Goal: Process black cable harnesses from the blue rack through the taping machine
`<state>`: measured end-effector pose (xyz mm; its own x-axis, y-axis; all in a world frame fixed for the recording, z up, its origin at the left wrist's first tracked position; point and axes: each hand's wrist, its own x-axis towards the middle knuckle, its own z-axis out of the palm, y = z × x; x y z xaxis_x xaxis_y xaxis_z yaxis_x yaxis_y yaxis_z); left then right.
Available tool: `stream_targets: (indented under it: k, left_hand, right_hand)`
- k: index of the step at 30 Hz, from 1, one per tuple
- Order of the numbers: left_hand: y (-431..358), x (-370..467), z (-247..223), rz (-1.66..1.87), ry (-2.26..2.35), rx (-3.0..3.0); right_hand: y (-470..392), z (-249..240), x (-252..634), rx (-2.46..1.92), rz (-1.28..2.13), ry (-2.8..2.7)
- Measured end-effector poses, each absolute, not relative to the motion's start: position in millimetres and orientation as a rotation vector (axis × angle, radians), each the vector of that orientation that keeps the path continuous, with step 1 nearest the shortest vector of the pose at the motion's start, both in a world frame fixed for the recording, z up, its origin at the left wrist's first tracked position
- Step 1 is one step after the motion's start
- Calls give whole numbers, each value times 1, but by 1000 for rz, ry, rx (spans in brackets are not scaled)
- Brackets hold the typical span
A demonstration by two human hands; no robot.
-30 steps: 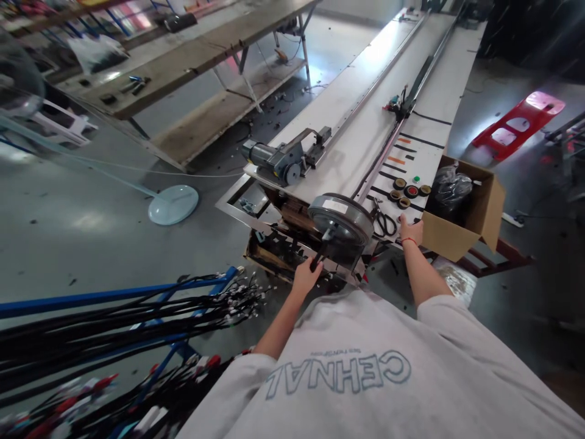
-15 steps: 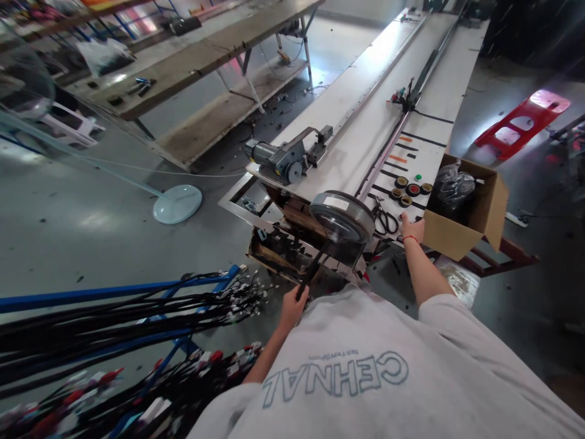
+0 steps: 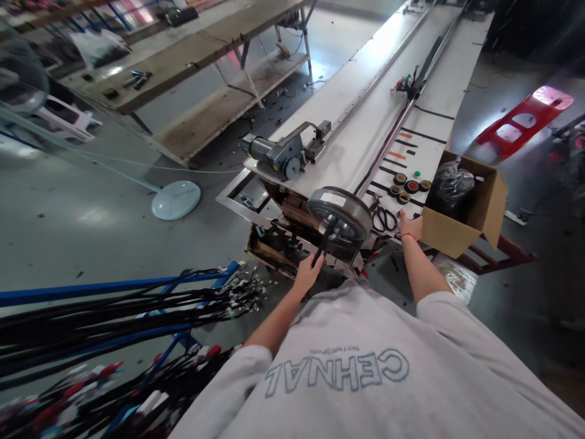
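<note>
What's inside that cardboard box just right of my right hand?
Inside the cardboard box you can see a crumpled, see-through plastic bag; what it holds looks dark, but I can't make it out. Anything beneath is hidden by the bag and the box's near wall.

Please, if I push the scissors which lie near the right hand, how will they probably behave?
The scissors should feel stiff, as their handle loops hold a firm shape. They lie flat on the white table, so they would probably slide, not roll. The loops may swing about the pivot if only one is pushed.
</note>
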<state>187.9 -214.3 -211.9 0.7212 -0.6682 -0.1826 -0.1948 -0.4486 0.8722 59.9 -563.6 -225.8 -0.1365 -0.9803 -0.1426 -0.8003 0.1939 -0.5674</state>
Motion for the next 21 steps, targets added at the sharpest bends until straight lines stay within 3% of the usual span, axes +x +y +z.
stream_targets:
  k: [21]
  left_hand:
    - [-248, 192, -217, -659, -599, 1892]
  right_hand:
    - [-563, -224, 61, -1675, -497, 1996]
